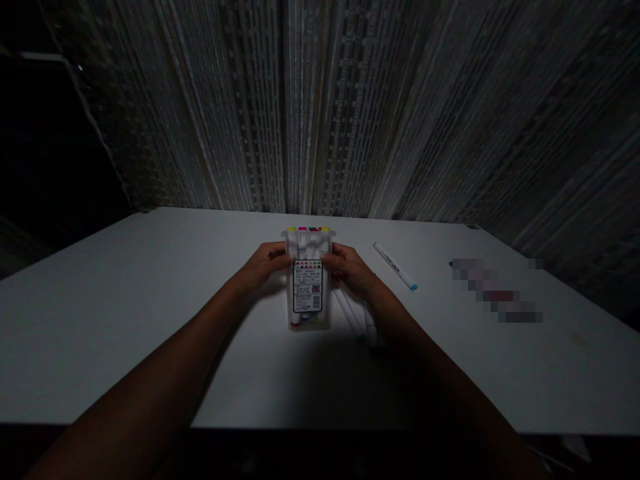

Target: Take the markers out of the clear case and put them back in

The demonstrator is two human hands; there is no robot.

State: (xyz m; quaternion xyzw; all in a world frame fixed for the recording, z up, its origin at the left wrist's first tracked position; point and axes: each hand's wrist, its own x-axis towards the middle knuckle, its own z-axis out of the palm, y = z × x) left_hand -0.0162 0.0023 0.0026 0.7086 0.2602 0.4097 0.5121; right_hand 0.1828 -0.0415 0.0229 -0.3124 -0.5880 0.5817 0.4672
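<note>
A clear plastic marker case with a printed label and coloured marker caps at its far end lies on the white table. My left hand grips its left side, fingers curled round the edge. My right hand grips the right side of the case. Under my right wrist lie two or three loose white markers, partly hidden by the arm.
A single white marker with a blue tip lies to the right of the case. A blurred-out patch sits further right. A dark striped wall rises behind the table. The table's near edge runs across the bottom.
</note>
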